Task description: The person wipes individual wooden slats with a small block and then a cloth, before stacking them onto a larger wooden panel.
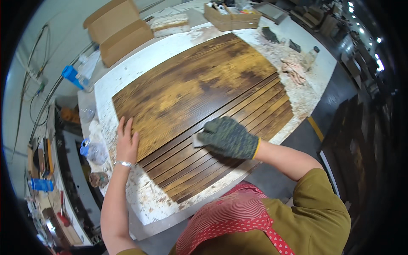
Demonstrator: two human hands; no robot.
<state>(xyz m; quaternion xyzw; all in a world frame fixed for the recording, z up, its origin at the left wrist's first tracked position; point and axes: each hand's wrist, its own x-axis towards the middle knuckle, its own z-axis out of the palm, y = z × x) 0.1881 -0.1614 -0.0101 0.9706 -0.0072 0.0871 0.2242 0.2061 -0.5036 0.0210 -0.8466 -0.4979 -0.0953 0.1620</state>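
Note:
A large brown wood-grain panel (178,93) lies before me, smooth in its far part and grooved into narrow strips along its near side. My left hand (126,140), bare with a silver bracelet at the wrist, rests on the panel's left edge, fingers stretched out. My right hand (229,138) wears a dark green knitted glove with a yellow cuff. Its fingers are closed on a small pale pad (197,140), pressed against the grooved strips. Most of the pad is hidden by the glove, so its exact kind does not show.
Under the panel is a stained white tabletop (146,204). An open cardboard box (123,42), a wrapped block (170,24) and a filled carton (231,19) stand at the back. A crumpled rag (293,70) and a bottle (311,57) lie right; a clear jug (95,152) sits left.

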